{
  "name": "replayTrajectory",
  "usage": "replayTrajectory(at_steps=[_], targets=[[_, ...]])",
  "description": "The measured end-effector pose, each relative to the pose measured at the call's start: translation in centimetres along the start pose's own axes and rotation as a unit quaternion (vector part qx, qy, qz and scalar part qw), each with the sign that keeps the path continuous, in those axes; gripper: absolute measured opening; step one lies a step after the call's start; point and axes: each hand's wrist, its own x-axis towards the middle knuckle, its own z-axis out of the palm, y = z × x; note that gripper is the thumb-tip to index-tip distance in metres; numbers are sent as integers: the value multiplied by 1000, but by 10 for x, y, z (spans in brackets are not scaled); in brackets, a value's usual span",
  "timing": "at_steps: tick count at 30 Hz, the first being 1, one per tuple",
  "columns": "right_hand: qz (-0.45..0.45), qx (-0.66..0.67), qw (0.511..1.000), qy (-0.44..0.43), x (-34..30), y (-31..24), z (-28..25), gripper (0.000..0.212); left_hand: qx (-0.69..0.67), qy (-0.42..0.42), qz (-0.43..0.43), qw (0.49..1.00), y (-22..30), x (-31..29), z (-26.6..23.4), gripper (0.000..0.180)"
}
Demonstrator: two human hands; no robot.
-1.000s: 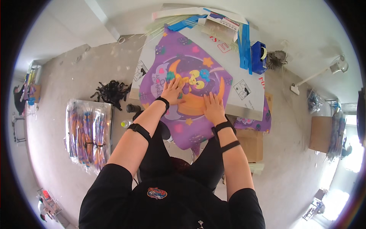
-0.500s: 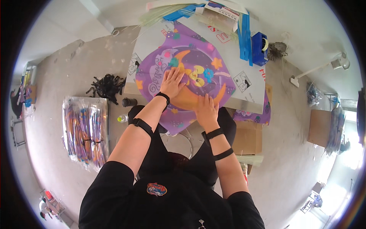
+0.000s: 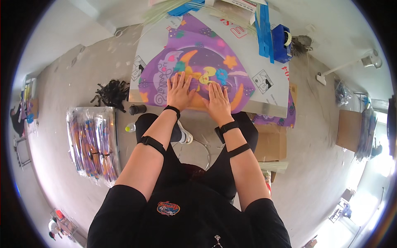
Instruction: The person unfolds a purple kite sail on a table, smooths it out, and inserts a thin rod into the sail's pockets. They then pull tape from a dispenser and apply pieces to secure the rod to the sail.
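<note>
A purple printed sheet (image 3: 198, 45), shaped like a kite and decorated with moons, stars and cartoon figures, lies over the near part of the board-covered table. My left hand (image 3: 180, 91) rests flat on its middle, fingers spread. To its right, my right hand (image 3: 218, 100) also presses down flat, with its fingers stretched out and close together. Neither hand grasps anything. Along the table's front edge the sheet ends in a nearly straight line; its lower corner is out of sight.
Thin pale rods (image 3: 155, 14) and blue strips (image 3: 263, 35) lie at the back beside a blue tape dispenser (image 3: 282, 43). Left of me are black straps (image 3: 111, 94), a dark bottle (image 3: 137, 109) and bagged colourful bundles (image 3: 93, 144). A cardboard box (image 3: 271, 142) stands at right.
The sheet's lower corner, which hung past the table's front edge, no longer shows. My right hand has moved up and left, onto the sheet closer to my left hand.
</note>
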Motion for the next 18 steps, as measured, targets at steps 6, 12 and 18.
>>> replayTrajectory(at_steps=[6, 12, 18], targets=[[44, -40, 998, -18, -14, 37, -8, 67, 8, -22, -13, 1000, -2, 2, -4, 60], [156, -96, 983, -33, -26, 99, -32, 65, 14, -40, -15, 999, 1, 3, -4, 60], [249, -113, 962, -25, 0, 96, -36, 63, 23, -35, -14, 999, -3, 3, -6, 60]])
